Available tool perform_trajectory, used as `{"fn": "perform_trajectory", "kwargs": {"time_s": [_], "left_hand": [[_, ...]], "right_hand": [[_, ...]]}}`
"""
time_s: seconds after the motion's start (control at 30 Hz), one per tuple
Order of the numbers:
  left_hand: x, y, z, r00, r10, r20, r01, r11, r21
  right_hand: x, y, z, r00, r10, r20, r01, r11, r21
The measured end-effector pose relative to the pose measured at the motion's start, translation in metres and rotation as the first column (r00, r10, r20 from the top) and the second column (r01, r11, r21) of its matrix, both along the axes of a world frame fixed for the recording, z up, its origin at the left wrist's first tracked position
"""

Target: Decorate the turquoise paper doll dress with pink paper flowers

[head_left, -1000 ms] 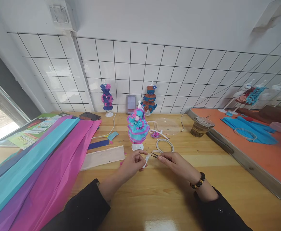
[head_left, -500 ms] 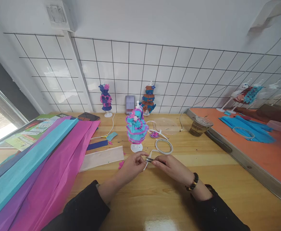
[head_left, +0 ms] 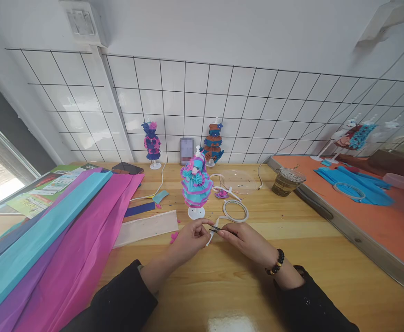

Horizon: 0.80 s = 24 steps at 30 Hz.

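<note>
My left hand pinches a narrow white tape strip near the table's middle. In my right hand are small dark scissors, their tips at the strip beside my left fingers. From there the strip runs back to a white tape roll lying flat on the table. Just behind my left hand a small dress form stands upright, in a turquoise dress with pink edges and a ruffled bow.
Long folded papers in pink, turquoise and purple cover the left side. A lidded cup stands at right, by an orange mat. Two more dress forms and a phone are by the wall.
The scissor blades look slightly further apart at the strip. Both hands have stayed in nearly the same place.
</note>
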<state>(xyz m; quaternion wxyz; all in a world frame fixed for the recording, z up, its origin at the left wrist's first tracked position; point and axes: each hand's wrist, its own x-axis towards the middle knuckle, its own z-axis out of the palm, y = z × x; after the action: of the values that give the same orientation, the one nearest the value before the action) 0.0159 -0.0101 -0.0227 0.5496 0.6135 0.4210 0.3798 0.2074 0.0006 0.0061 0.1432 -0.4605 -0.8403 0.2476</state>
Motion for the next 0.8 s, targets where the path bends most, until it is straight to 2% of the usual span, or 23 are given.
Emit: {"fn": "perform_trajectory", "kwargs": {"time_s": [0.47,0.8], "left_hand": [[-0.0009,0.0029,-0.0070,1.000,-0.024,0.016,0.024,1.000,-0.005],[-0.0011,-0.0007,-0.0015,1.000,0.021,-0.015,-0.022,0.999,-0.034]], "right_hand": [[-0.0006,0.0009,-0.0027,0.999,-0.016,-0.039,0.016,1.000,-0.018],[-0.0017,-0.0025,0.0017,1.000,0.019,-0.013,-0.019,1.000,-0.001]]}}
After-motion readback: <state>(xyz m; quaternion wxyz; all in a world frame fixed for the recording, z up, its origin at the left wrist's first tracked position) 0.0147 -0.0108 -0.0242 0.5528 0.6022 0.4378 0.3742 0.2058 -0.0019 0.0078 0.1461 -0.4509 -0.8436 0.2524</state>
